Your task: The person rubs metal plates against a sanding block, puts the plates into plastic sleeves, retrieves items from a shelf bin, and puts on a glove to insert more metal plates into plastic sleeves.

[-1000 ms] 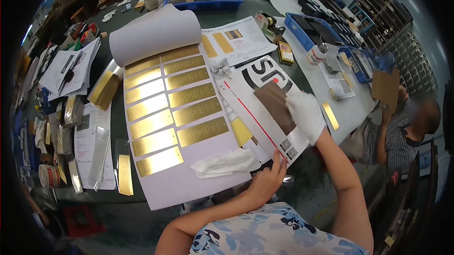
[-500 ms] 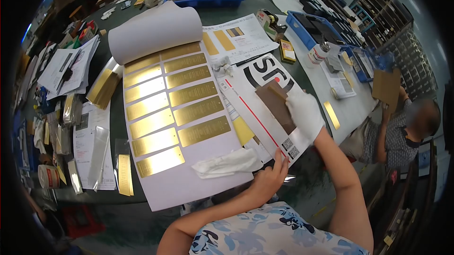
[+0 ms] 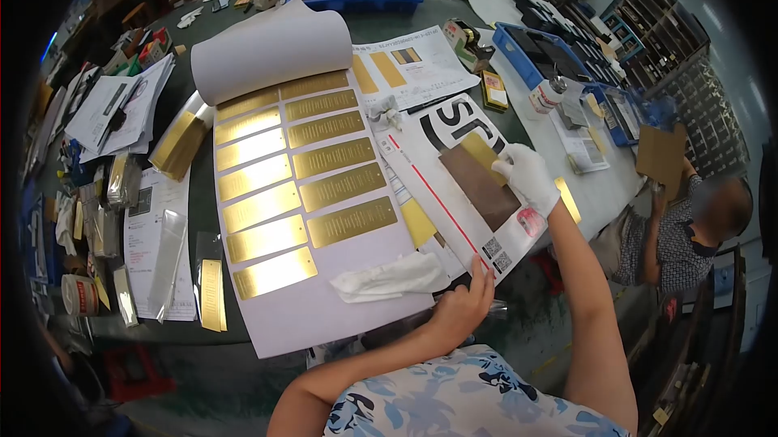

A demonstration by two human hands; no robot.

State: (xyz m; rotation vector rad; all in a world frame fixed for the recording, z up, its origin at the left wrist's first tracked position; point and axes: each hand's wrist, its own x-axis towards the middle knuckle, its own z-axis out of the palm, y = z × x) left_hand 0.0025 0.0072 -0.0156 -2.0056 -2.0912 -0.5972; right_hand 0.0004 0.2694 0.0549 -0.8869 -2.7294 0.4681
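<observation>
My right hand (image 3: pixel 528 179), in a white glove, pinches the edge of a thin gold plate (image 3: pixel 481 148). That plate overlaps the top of a dark brown rectangular sheet (image 3: pixel 478 188). Both lie over a white printed package (image 3: pixel 442 194) with a red stripe, large black lettering and QR codes. My bare left hand (image 3: pixel 463 307) rests at the package's lower edge, its fingers stretched out. Left of there, a crumpled white cloth or glove (image 3: pixel 389 278) lies on a white sheet (image 3: pixel 356 271) bearing rows of engraved gold plates (image 3: pixel 352 216).
The white sheet's far end curls into a roll (image 3: pixel 271 52). Blue trays (image 3: pixel 354 4) stand at the back and right. A bottle (image 3: pixel 548 95) and tape dispenser (image 3: pixel 468 44) are right of the papers. A person (image 3: pixel 689 226) sits at right, holding a brown board (image 3: pixel 660 153).
My right hand has drawn back slightly up and right over the brown sheet, uncovering more of the gold plate in its fingers. The left hand stays at the package edge.
</observation>
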